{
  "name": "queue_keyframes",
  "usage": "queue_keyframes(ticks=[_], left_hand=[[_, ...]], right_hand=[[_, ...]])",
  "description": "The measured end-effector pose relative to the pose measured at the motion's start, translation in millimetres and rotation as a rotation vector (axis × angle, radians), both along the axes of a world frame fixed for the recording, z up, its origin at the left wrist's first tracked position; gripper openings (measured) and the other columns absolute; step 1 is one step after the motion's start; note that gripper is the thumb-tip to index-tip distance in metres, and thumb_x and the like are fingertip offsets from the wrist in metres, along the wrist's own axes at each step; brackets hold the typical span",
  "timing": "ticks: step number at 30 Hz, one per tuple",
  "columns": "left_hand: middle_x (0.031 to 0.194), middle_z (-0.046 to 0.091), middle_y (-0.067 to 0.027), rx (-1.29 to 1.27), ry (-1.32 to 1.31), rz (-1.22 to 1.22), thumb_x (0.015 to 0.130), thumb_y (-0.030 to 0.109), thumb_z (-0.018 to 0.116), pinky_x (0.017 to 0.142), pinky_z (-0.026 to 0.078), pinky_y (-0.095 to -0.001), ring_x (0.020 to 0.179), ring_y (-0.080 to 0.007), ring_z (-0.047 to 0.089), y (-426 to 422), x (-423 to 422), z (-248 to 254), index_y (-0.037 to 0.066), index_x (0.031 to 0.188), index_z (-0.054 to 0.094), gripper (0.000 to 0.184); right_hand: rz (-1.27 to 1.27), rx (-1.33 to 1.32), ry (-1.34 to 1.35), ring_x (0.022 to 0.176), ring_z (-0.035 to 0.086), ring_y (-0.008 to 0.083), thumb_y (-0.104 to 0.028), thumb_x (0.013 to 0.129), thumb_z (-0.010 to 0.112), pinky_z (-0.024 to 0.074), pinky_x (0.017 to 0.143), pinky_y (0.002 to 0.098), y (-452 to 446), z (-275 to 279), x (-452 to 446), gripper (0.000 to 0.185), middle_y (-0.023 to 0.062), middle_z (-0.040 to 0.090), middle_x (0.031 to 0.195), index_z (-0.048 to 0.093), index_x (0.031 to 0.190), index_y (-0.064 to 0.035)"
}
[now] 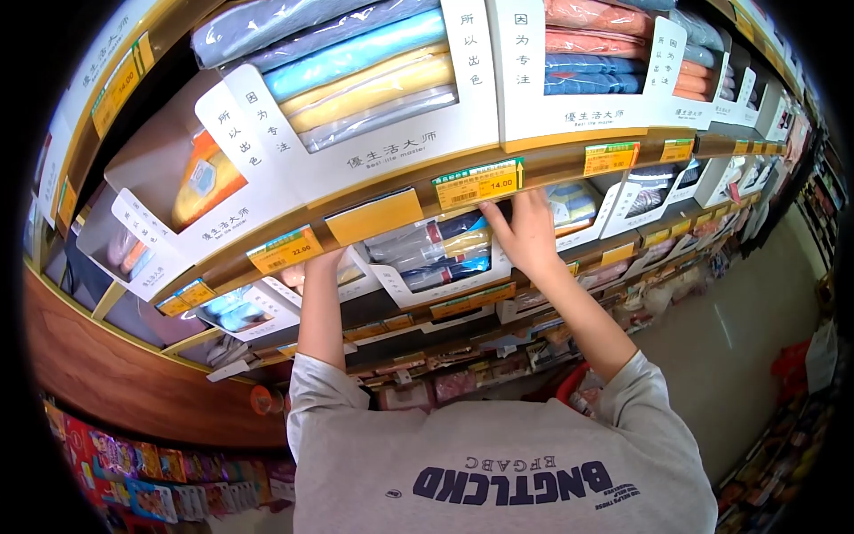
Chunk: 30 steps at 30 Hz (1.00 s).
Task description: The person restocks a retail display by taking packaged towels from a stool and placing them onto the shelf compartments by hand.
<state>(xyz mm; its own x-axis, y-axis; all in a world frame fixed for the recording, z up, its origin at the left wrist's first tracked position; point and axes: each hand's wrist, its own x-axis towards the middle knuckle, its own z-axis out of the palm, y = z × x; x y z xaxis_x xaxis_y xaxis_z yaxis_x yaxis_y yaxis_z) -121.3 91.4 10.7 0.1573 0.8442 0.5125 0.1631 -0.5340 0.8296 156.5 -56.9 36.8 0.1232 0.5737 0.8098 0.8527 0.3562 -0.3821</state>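
Observation:
My right hand (523, 233) reaches to the lower shelf, beside a white box of grey, yellow and blue wrapped towels (434, 254), just under the orange 14.00 price tag (480, 184). Its thumb is stretched apart from the fingers, whose tips go out of sight behind the shelf edge. My left hand (324, 260) is at the other side of that box, mostly hidden under the shelf edge, between the 22.00 tag (285, 250) and a blank yellow tag (374, 218). Its fingers do not show.
Above are white boxes (391, 147) of folded, plastic-wrapped towels. More stocked shelves run off to the right, beside a pale floor aisle (712, 329). A curved wooden panel (133, 374) and hanging colourful packets (133, 458) are at the lower left.

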Motion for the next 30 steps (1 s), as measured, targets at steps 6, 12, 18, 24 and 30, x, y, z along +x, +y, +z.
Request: queue_keyframes(ticks=[6, 12, 18, 24, 30], left_hand=[[0.103, 0.055, -0.0076, -0.011, 0.116, -0.002, 0.075, 0.016, 0.064, 0.081, 0.041, -0.0265, 0.093, -0.0156, 0.050, -79.9, 17.7, 42.4, 0.002, 0.107, 0.051, 0.037], [0.093, 0.060, -0.0040, -0.082, 0.058, -0.115, 0.074, 0.015, 0.065, 0.076, 0.041, -0.0241, 0.085, -0.0112, 0.053, -107.1, 21.7, 50.8, 0.001, 0.098, 0.059, 0.028], [0.093, 0.059, -0.0057, 0.021, 0.036, -0.066, 0.079, 0.015, 0.058, 0.076, 0.041, -0.0251, 0.086, -0.0119, 0.053, -99.1, 23.3, 40.6, 0.000, 0.099, 0.057, 0.025], [0.089, 0.059, -0.0056, -0.024, 0.157, -0.019, 0.081, 0.015, 0.054, 0.074, 0.040, -0.0250, 0.085, -0.0122, 0.051, -95.3, 24.7, 40.8, -0.002, 0.098, 0.056, 0.024], [0.081, 0.056, -0.0042, 0.042, 0.075, -0.028, 0.082, 0.015, 0.052, 0.067, 0.039, -0.0244, 0.076, -0.0110, 0.049, -102.8, 32.9, 41.8, -0.003, 0.092, 0.054, 0.022]], right_hand=[[0.178, -0.076, 0.034, 0.089, 0.049, 0.0391, -0.035, 0.075, 0.060, 0.0371, 0.079, 0.0441, -4.6, 9.2, 19.6, 0.047, 0.0208, 0.054, 0.096, 0.047, 0.102, 0.0022], [0.348, -0.151, 0.165, 0.088, 0.053, 0.0357, -0.035, 0.073, 0.062, 0.0404, 0.079, 0.0393, 0.7, 18.5, 20.6, 0.044, 0.0195, 0.058, 0.090, 0.053, 0.096, 0.0023], [0.338, -0.049, 0.163, 0.092, 0.050, 0.0364, -0.031, 0.073, 0.062, 0.0378, 0.081, 0.0403, -1.8, 8.8, 14.0, 0.045, 0.0195, 0.056, 0.096, 0.050, 0.103, 0.0006], [0.205, -0.044, 0.268, 0.089, 0.050, 0.0349, -0.020, 0.075, 0.059, 0.0384, 0.078, 0.0392, -0.4, 5.2, 9.6, 0.031, 0.0183, 0.055, 0.093, 0.052, 0.098, -0.0021], [0.296, -0.035, 0.460, 0.078, 0.055, 0.0318, -0.017, 0.075, 0.056, 0.0425, 0.072, 0.0358, 12.9, -3.9, 15.4, 0.025, 0.0175, 0.056, 0.090, 0.055, 0.094, -0.0001]])
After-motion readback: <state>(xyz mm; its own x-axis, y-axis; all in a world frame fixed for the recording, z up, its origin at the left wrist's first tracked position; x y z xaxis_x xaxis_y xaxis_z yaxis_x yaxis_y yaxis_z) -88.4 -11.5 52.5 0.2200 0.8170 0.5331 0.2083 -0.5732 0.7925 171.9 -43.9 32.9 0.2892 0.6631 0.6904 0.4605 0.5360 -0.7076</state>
